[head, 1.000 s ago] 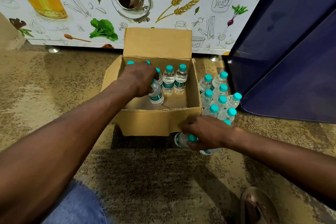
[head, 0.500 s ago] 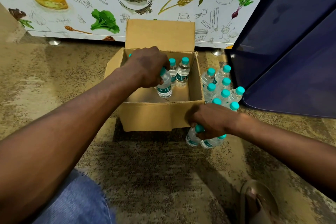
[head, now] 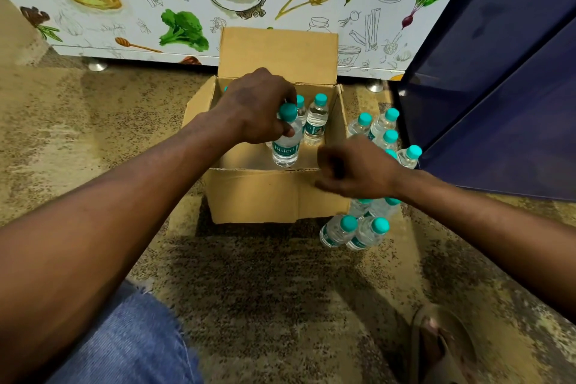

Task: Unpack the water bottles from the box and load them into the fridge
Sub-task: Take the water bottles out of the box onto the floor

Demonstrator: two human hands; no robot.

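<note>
Cardboard box (head: pixel 265 196): left hand (head: pixel 255 109) pinches 1 bottle (head: pixel 286 140) by the neck; lift straight, clear the rim. Right hand (head: pixel 358 171) loosely curled, holding nothing.

The right hand (head: pixel 358 170) hides several bottles (head: pixel 378 207) beside the box (head: pixel 258 196).

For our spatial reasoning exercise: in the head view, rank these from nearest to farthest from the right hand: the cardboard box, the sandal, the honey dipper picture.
1. Cardboard box, directly beside the right hand.
2. Sandal, bottom right.
3. Honey dipper picture, far left on the cabinet.
</note>
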